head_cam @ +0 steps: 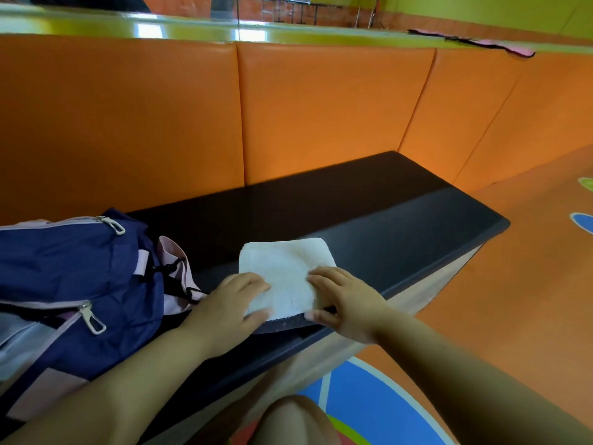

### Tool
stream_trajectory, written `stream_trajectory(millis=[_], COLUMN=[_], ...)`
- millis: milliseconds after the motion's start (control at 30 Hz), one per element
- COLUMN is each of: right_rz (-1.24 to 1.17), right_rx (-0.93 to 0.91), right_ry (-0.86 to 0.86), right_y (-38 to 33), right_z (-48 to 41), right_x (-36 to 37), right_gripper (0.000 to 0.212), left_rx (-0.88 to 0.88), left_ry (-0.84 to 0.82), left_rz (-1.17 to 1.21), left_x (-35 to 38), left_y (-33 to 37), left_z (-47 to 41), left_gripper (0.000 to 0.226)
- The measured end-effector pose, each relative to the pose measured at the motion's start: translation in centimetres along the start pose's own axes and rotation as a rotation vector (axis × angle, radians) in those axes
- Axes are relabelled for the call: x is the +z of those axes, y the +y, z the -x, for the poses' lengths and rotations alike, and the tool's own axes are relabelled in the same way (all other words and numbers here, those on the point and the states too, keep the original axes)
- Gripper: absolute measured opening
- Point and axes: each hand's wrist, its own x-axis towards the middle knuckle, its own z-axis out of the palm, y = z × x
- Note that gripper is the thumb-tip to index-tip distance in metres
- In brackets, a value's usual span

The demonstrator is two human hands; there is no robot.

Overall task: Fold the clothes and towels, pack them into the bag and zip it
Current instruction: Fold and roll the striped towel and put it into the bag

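Both hands hold a folded white towel [285, 271] by its near corners. The left hand [231, 303] lays its fingers on the top left side with the thumb against the near edge, and the right hand [345, 300] does the same on the right side. Whether the thumbs reach underneath cannot be told.

An orange padded wall [321, 107] rises straight behind the seat in seamed panels, under a glossy green ledge [192, 30]. The orange floor [513, 300] spreads to the right and bears a blue painted circle [362, 403] near the person's knee [292, 419].

The dark bench [369, 213] runs from lower left to upper right. Its top lies bare beyond and right of the towel, up to the squared far end. A navy and pink backpack [73, 268] lies on its side across the left part of the bench, just beside the left hand. Two metal zipper pulls [93, 319] show on it, and the nearer pocket gapes a little.

The towel sits close to the bench's front edge, on a dark cloth [282, 322] whose rim shows along the towel's near side, between the two thumbs. A pink strip [481, 43] lies on the ledge, far right.
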Motion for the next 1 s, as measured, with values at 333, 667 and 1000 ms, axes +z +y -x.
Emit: stream_trajectory(millis=[333,667,1000], right_rz=[0.062,-0.4,-0.393], right_rx=[0.069,0.193,0.46], right_ry=[0.012,-0.037,-0.16], right_y=[-1.7,-1.1,0.3], right_z=[0.1,0.2,-4.1], right_x=[-1.4,-3.4,-3.1], right_gripper=[0.063,0.045,0.062], left_rx=[-0.011,-0.264,-0.585], left_ry=[0.025,-0.008,0.012], left_rz=[-0.086,0.434,0.485], left_x=[-0.9,-2.8,-1.5], left_y=[0.8,0.6,0.0], left_z=[0.4,0.1,-4.0], left_gripper=[0.068,0.031,0.057])
